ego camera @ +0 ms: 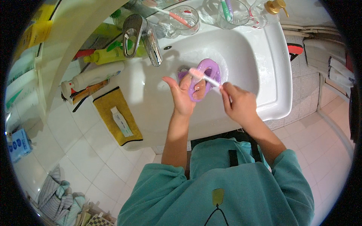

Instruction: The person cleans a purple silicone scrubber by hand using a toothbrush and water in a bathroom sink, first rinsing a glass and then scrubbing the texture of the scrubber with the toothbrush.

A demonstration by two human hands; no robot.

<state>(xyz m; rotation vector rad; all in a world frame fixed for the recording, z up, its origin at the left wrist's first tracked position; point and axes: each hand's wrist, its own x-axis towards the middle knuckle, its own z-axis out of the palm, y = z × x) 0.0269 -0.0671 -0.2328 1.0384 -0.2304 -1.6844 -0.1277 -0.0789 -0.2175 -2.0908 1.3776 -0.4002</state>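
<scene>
Over the white washbasin (243,53), my left hand (185,97) holds a wet purple looped item (210,63), apparently plastic or rubber. Its thumb sticks out to the side while the other fingers lie behind or through the loops, partly hidden. A pink-and-white toothbrush (210,80) is gripped near its handle by my right hand (239,103). The brush head lies across the front of the purple item; whether the bristles touch it I cannot tell. Another bit of purple (182,75) shows by the drain, behind my left fingers.
A chrome faucet (152,48) leans over the basin. Glass mugs (185,21) (233,14) with toothbrushes and a gold-topped pump bottle (274,8) stand along the back. On the left are a yellow cloth (101,99) bearing a toothpaste tube (122,121), a comb (90,91) and bottles (97,75).
</scene>
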